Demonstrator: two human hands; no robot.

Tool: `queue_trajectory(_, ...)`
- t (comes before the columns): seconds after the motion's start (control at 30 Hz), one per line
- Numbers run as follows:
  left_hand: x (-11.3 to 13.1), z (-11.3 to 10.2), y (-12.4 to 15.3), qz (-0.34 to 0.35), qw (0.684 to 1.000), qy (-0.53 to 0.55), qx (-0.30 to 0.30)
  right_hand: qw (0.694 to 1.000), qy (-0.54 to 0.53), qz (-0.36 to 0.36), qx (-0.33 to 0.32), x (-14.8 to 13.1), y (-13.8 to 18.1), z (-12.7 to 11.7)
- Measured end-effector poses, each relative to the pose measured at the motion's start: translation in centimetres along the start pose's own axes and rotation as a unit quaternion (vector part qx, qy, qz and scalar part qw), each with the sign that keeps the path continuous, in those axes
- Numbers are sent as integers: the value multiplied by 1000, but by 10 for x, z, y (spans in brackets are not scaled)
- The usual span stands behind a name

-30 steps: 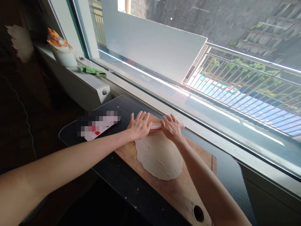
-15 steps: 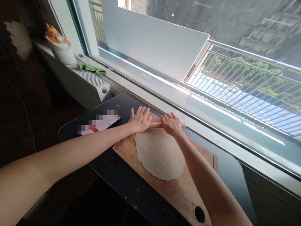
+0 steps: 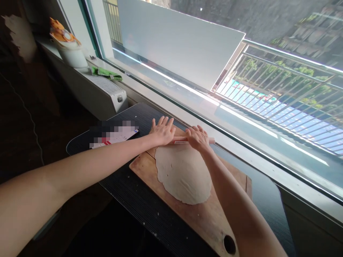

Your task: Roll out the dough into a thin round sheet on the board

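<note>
A pale, thin sheet of dough (image 3: 183,175) lies on a wooden cutting board (image 3: 184,221), roughly oval, with a few small creases. Across its far edge lies a light wooden rolling pin (image 3: 181,140) with a printed label. My left hand (image 3: 163,131) rests with its palm on the pin's left part, fingers stretched out and spread. On the right part lies the palm of my right hand (image 3: 197,137), its fingers also extended forward. Both hands hide parts of the pin; its right end sticks out past my right hand. My right forearm covers part of the board.
The board lies on a black table (image 3: 128,192) beside a window. A phone (image 3: 125,135), partly blurred, lies left of the board. Farther left, a radiator (image 3: 107,89) carries a white container (image 3: 72,55) with an orange item on top, and a green cloth (image 3: 105,73).
The rolling pin has turned, and its printed label now shows between my hands. Both hands stay on the pin, near the dough's far edge. The camera view has shifted slightly.
</note>
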State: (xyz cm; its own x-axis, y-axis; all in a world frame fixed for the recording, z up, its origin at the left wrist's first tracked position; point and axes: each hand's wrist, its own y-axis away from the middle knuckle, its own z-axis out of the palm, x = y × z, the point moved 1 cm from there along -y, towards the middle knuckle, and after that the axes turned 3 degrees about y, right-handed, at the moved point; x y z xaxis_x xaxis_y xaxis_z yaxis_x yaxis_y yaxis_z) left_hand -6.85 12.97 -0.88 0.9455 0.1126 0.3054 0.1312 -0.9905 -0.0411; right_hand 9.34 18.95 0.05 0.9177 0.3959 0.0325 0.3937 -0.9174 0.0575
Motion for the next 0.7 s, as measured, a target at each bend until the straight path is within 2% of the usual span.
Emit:
queue_trajectory(0.07, -5, -4, -16, -32, 999, 2, -2, 1000, -17, 20, -13, -6, -21, -3)
queue_trajectory(0.13, -5, -5, -15, -30, 1000, 3, -4, 999, -20, 23, -20, -7, -22, -5)
queue_trajectory(0.27, 8, 6, 26, 54, 998, 2, -20, 1000, 14, -17, -6, 5, 25, 2)
queue_trajectory(0.33, 12, 9, 37, 80, 997, 3, -16, 1000, 18, -20, 14, 10, 42, 5)
queue_trajectory(0.4, 11, 7, 28, 63, 998, 6, -9, 1000, 12, -10, 27, 9, 37, 6)
queue_trajectory(0.57, -3, -4, -21, -32, 999, 7, -24, 999, -26, 34, 0, -7, -18, -3)
queue_trajectory(0.63, -1, -4, -16, -34, 999, 11, -29, 999, -32, 32, 3, -7, -16, -3)
queue_trajectory(0.7, 5, 1, 5, -3, 999, 18, -39, 1000, -21, 9, 15, 1, 5, 1)
